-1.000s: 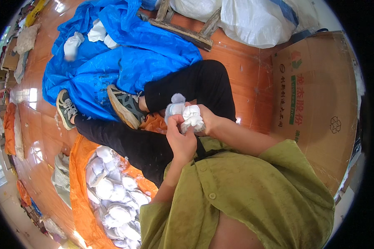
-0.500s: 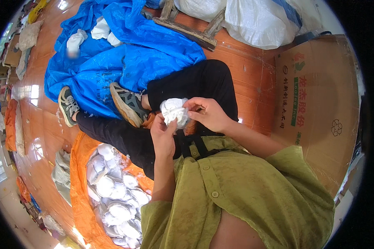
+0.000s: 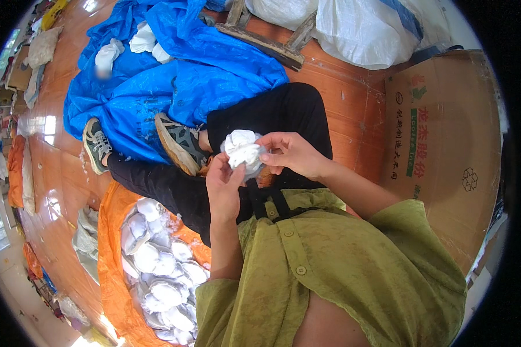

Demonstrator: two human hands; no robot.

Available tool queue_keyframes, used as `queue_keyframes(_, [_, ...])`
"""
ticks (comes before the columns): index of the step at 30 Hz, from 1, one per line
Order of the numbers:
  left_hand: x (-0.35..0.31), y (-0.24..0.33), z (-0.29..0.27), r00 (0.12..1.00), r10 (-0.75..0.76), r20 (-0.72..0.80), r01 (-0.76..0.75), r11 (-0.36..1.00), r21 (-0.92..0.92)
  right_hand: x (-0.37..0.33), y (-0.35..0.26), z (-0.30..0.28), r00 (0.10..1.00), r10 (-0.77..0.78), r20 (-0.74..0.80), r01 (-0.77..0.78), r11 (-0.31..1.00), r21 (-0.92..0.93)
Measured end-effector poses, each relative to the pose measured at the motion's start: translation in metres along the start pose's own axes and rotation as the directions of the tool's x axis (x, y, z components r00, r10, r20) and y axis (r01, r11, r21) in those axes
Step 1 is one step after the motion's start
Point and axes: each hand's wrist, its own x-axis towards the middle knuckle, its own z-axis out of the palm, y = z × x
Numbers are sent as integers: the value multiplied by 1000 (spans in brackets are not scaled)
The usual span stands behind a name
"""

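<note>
A crumpled white cloth piece (image 3: 242, 148) with a fuzzy, translucent edge is held between my two hands, above my lap. My left hand (image 3: 223, 186) pinches its lower left side, thumb on top. At its right side, the thumb and fingers of my right hand (image 3: 290, 154) close on the edge. Down to my left, an orange sack (image 3: 114, 254) lies open, with many rounded white pads (image 3: 167, 294) heaped inside. White cloth pieces (image 3: 143, 38) rest on the blue plastic sheet (image 3: 200, 87) beyond my feet.
A large cardboard box (image 3: 446, 156) stands at my right. Ahead are a wooden stool (image 3: 260, 43) lying on its side and stuffed white sacks (image 3: 364, 34). A pale folded sack (image 3: 87, 237) lies left of the orange one, on the reddish floor (image 3: 58, 173).
The white cloth piece has been turned slightly and its folds have opened out a little. The fingers of my right hand have shifted along its edge; my left hand still pinches it.
</note>
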Motion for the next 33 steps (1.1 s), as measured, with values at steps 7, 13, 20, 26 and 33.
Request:
queue_keyframes(7, [-8, 7, 15, 987, 159, 15, -159, 970, 182, 3, -1, 9, 995, -96, 40, 101, 988, -117])
queue_keyframes(13, [-9, 2, 37, 948, 289, -135, -205, 877, 435, 7, 25, 19, 949, -296, -110, 259, 929, -264])
queue_keyframes(20, [5, -13, 32, 884, 390, -257, -247, 857, 452, -1, 29, 31, 931, -343, -127, 310, 923, -227])
queue_keyframes(26, [24, -25, 11, 859, 419, -294, -119, 722, 681, -16, 40, 54, 856, -510, -84, 387, 739, -551])
queue_keyframes(33, [22, -26, 14, 811, 411, -415, -172, 847, 503, 4, 30, 48, 829, -450, -332, 357, 883, -305])
